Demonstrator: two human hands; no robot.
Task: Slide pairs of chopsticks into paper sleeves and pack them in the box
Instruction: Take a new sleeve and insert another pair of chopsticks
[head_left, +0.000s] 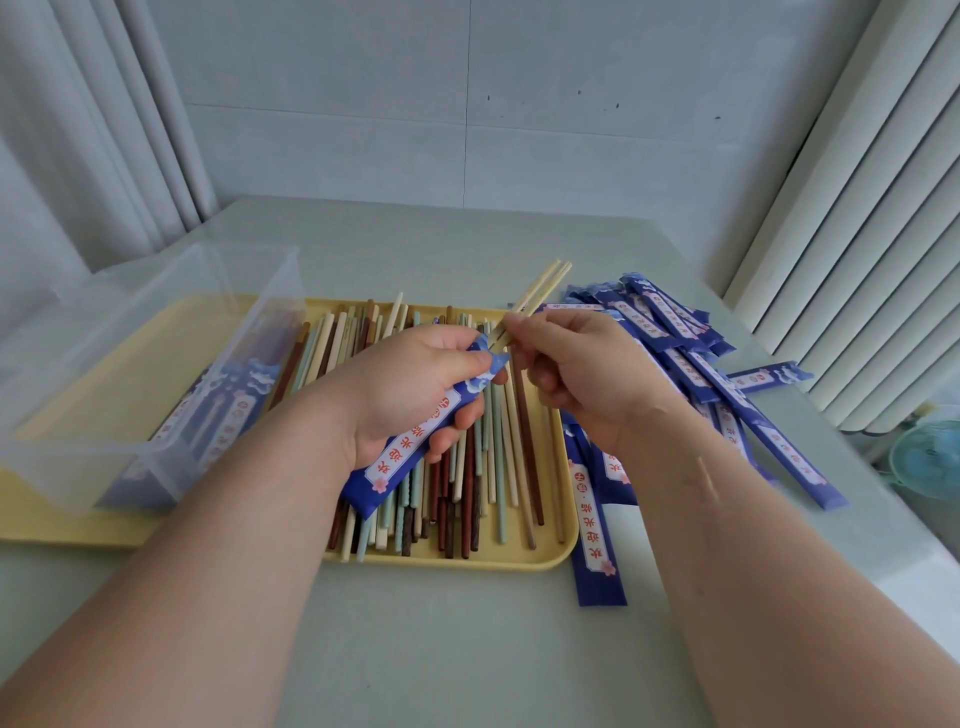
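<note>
Two hands meet at mid-frame, a pale pair of chopsticks at the mouth of a blue sleeve.

The left hand (410, 384) is curled round the sleeve (415, 441), thumb pressed on top near its open end, and the sleeve slants down toward lower centre. The right hand (576, 374) pinches the pair (540, 291) between thumb and fingertips right at that mouth, with the far ends poking toward upper right. Beneath the hands, a yellow tray (457, 564) on the table (467, 649) holds loose chopsticks (498, 467) in cream, green and brown. To the right, more sleeves (675, 332) lie heaped on the table. At the left, a clear box (130, 364) stands on the tray with blue sleeves inside. Curtains (104, 130) hang at upper left.
</note>
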